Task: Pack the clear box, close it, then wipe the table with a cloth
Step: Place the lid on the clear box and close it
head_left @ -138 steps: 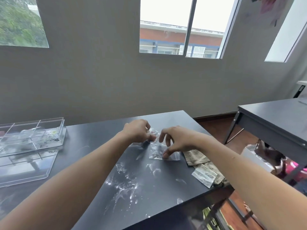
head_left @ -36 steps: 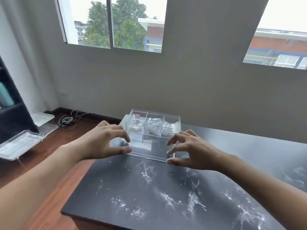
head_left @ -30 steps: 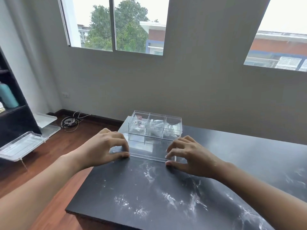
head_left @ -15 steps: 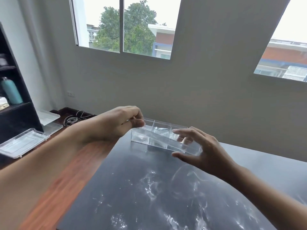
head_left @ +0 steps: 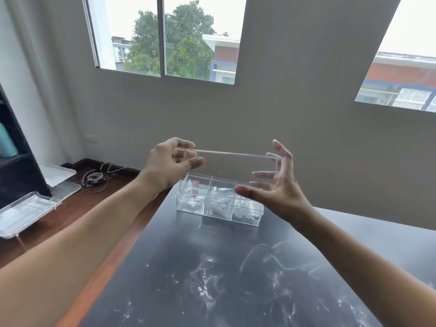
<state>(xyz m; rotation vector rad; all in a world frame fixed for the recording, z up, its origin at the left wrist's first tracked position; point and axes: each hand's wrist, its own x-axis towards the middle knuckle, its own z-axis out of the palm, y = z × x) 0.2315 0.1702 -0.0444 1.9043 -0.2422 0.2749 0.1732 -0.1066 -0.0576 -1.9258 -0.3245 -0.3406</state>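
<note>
A clear box (head_left: 219, 204) with three compartments stands open on the far left end of the dark table (head_left: 165, 291); small bags and bits lie inside it. Its clear lid (head_left: 231, 161) hangs in the air just above the box, held level between both hands. My left hand (head_left: 169, 161) pinches the lid's left end. My right hand (head_left: 276, 182) holds the right end with its fingers spread. No cloth is in view.
White powdery smears (head_left: 212, 279) cover the near part of the table. On the wooden floor at left lie clear trays (head_left: 28, 206), a coil of cables (head_left: 94, 178) and a dark shelf unit (head_left: 14, 161). The wall stands close behind the table.
Both hands took the lid from the table in front of the box and raised it above the box. Before that they handled a small bag at the table's other end.
</note>
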